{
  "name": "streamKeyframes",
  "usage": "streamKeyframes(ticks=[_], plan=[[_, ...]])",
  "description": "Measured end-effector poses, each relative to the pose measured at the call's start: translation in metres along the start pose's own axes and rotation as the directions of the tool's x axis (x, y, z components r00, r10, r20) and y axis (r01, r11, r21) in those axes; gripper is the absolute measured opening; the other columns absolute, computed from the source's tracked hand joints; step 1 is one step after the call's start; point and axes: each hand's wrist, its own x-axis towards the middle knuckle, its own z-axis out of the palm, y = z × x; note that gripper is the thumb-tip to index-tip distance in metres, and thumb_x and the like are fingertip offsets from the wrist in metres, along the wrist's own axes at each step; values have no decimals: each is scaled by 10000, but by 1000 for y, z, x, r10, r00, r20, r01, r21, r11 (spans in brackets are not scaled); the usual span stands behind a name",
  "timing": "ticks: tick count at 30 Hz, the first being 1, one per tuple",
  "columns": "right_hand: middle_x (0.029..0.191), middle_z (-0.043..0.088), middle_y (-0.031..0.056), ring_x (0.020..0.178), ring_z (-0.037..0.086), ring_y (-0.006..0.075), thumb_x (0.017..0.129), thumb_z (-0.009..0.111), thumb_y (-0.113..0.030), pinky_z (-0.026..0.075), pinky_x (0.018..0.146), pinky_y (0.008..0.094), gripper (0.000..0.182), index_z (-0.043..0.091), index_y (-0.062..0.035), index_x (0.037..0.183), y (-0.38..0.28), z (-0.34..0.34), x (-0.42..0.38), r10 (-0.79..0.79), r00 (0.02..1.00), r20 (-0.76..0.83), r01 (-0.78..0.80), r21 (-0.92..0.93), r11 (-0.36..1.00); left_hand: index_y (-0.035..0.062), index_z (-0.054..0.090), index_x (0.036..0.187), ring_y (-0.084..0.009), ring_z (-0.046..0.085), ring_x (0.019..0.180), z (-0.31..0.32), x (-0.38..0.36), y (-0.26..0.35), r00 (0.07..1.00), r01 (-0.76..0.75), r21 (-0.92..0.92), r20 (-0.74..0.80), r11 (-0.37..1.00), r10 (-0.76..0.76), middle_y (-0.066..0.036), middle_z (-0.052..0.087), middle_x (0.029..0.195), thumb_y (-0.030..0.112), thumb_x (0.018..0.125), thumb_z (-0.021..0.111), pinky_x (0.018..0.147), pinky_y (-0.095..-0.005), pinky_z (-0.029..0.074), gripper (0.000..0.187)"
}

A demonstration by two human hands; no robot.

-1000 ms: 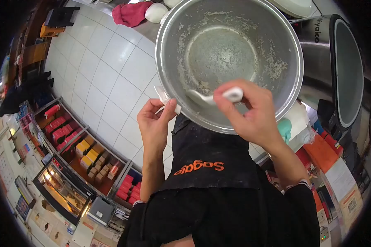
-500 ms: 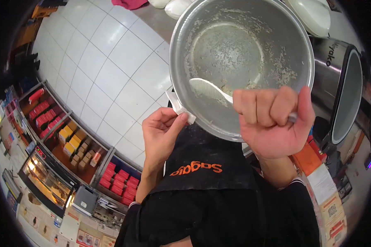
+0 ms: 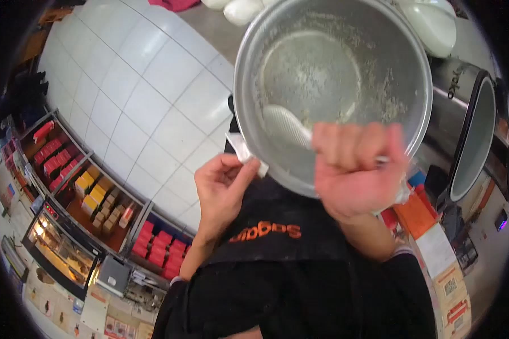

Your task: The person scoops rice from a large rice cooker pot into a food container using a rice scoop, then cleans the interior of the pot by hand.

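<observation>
A large metal pot [image 3: 311,68] sits tilted toward me, with rice residue stuck to its floor and wall. My right hand [image 3: 359,169] is closed around the handle of a white rice paddle [image 3: 287,125] and is blurred by motion. The paddle's ridged head is inside the pot, against the near-left part of the wall. At the left rim, my left hand [image 3: 226,183] pinches a folded white cloth [image 3: 242,148] between thumb and fingers, against the pot's edge. My right hand covers most of the paddle's handle.
A black and steel Miyako rice cooker body [image 3: 464,124] lies open to the right. White rounded containers [image 3: 430,25] stand behind the pot. Shelves with red and yellow boxes [image 3: 93,195] and a lit glass display case [image 3: 62,246] are to the left, beyond the tiled floor [image 3: 136,85].
My right hand has moved a little left and the paddle's head has turned slightly and shifted right along the wall. My left hand stays at the rim with the cloth.
</observation>
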Motion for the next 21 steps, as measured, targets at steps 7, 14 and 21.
streamKeyframes(ticks=[7,14,21], plan=[[477,152,-25,444,110,112,947,350,-268,166,486,312,428,224,-145,557,8,-11,14,-14,989,-146,13,-9,1000,5,581,851,-104,627,721,2,5,1,1000,-7,23,2,1000,7,-64,662,831,-20,852,660,650,-233,515,82],[466,168,-32,445,113,115,975,304,-293,169,487,309,456,235,-145,549,-3,-10,17,54,988,-148,-48,38,998,-51,596,911,-111,647,783,2,0,3,999,-2,-12,40,1000,2,-110,674,883,-56,850,652,700,-218,524,83],[463,176,-28,430,120,106,972,310,-271,188,484,302,439,263,-135,557,4,-9,19,31,995,-93,-36,-52,998,-49,592,906,-119,652,791,1,3,2,999,-20,-15,32,1000,21,-115,676,888,-51,857,645,713,-229,533,72]])
